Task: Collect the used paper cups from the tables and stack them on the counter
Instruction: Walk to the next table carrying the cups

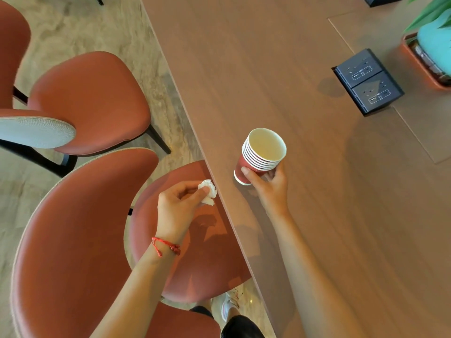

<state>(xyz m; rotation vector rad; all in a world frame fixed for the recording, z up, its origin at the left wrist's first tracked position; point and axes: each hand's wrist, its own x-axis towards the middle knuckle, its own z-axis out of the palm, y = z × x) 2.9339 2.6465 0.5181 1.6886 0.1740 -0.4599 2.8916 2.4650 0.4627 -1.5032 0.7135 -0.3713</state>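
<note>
A stack of several red paper cups (262,152) with white rims and pale insides stands tilted on the long wooden table (292,215), close to its left edge. My right hand (269,184) grips the lowest cup from below, thumb on its red side. My left hand (179,203), with a red cord bracelet at the wrist, pinches a crumpled white tissue (208,191) just off the table's edge, above a chair seat.
Terracotta upholstered chairs (90,101) line the table's left side over a beige floor. A black socket box (368,81) is set into the tabletop at the right. A potted plant (429,45) stands at the far right edge.
</note>
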